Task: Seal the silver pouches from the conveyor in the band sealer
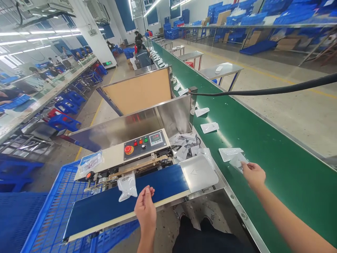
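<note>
My right hand [254, 174] reaches over the green conveyor belt [276, 154], its fingers pinching the edge of a clear plastic bag [237, 161]. That bag partly overlaps another white packet [229, 154] on the belt. My left hand [146, 203] hovers over the front edge of the blue belt of a band sealing machine [147, 144], fingers curled together with nothing visible in them. Just left of it, a white packet [127, 187] hangs from the sealer's band and rests on the blue belt [163, 182]. A loose pile of packets [184, 146] lies by the machine's infeed end.
More packets [210, 127] lie along the green belt toward the far end. A metal partition [131, 121] stands behind the sealer. A blue crate [50, 207] sits under its left end. A black cable [263, 92] crosses above the belt. Seated people [142, 56] are farther back.
</note>
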### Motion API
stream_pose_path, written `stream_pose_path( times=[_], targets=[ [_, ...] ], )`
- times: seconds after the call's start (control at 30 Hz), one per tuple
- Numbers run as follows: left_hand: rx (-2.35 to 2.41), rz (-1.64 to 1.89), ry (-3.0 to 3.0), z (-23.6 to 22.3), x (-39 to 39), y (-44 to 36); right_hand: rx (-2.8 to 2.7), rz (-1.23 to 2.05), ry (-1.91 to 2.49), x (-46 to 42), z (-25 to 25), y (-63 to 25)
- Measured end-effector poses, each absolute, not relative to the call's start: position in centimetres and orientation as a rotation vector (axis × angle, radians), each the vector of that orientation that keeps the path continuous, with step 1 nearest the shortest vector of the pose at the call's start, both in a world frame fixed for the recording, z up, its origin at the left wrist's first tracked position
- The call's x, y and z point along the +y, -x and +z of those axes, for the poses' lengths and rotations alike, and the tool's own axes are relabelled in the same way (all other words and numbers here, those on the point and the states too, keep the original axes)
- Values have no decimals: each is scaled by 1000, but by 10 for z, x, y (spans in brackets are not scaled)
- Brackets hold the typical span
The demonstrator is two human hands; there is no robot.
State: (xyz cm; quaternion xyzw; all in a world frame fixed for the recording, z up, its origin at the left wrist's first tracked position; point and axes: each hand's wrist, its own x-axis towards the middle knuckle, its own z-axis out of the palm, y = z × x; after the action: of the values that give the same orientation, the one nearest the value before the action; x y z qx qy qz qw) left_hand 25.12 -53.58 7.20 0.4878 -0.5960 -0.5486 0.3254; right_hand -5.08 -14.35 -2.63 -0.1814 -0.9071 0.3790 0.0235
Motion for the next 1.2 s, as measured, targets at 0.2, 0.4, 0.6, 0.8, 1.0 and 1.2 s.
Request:
stream_pose_path(
  times=[0.2,0.4,0.6,0.8,1.0,1.2],
  targets=[
    [-1966,-1646,-915,98,-482,-185,-2672,1554,78,-213,70,2],
    [-2126,-1779,-642,105,-455,-138,-2660,2117,-428,-293,116,-51],
    [-2032,-1853,-723,87,-458,-148,-2648,2448,-323,-310,96,-65],
    [-1710,-2014,-1061,63,-476,-128,-2809,2092,32,-330,66,-37],
    [-1435,-2121,-1210,42,-503,-109,-2818,2234,107,-371,57,-14],
    [-1348,-2045,-1242,38,-533,-142,-2867,2426,26,-416,60,-27]
  ],
)
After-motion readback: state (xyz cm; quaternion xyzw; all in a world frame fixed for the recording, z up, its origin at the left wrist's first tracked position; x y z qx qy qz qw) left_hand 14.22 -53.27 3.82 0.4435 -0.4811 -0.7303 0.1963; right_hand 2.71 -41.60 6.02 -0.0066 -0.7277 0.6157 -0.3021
